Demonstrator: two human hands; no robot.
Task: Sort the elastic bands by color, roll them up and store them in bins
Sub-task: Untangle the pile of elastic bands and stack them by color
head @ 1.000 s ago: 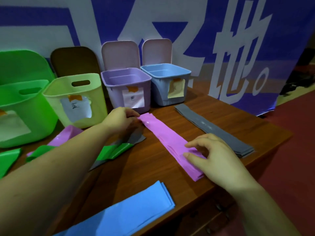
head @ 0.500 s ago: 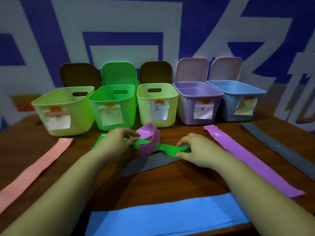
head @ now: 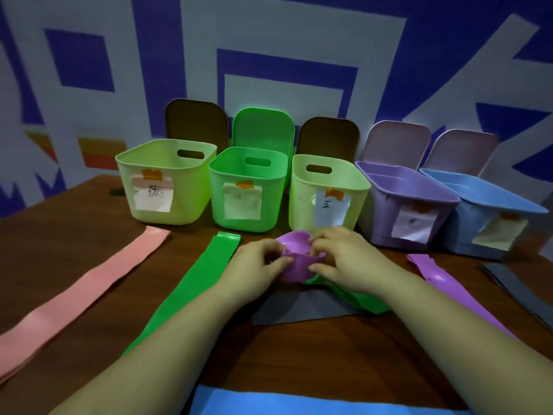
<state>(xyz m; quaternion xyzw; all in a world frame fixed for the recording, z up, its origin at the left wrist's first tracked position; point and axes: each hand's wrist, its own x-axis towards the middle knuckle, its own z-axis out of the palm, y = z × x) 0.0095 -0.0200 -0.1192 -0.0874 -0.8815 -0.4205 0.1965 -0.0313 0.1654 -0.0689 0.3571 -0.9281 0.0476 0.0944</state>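
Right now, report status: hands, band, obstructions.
Both hands, left hand and right hand, pinch the purple band, partly bunched. Green band and grey band lie beneath. Purple bin open.

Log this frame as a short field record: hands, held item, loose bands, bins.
left hand: grips purple band
right hand: grips same band
purple band: bunched between both hands, over the table
loose bands: pink strip, green strip, grey piece, blue sheet, purple strip
bins: five in a row, lids open; purple bin right of the hands
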